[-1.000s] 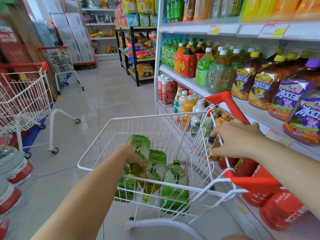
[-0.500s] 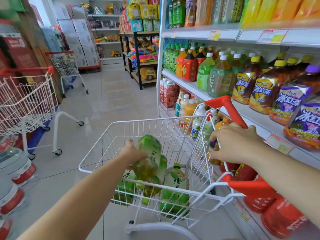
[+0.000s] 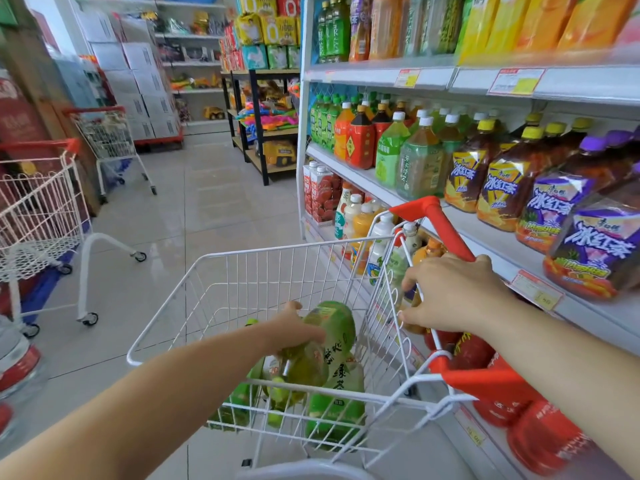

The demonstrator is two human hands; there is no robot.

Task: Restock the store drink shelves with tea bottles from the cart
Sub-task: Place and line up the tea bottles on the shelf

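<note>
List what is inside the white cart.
Green tea bottles lie inside the cart; the left hand grips the top bottle. Those beneath are partly covered, so their count is unclear.

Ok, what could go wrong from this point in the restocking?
1. The left hand alone holds the green tea bottle by its wide body, tilted over. It could slip and drop onto the other bottles in the cart.
2. The right hand grips the cart's wire side beside the red handle. The bottle's way to the shelf crosses that arm and may bump the front-row bottles.
</note>
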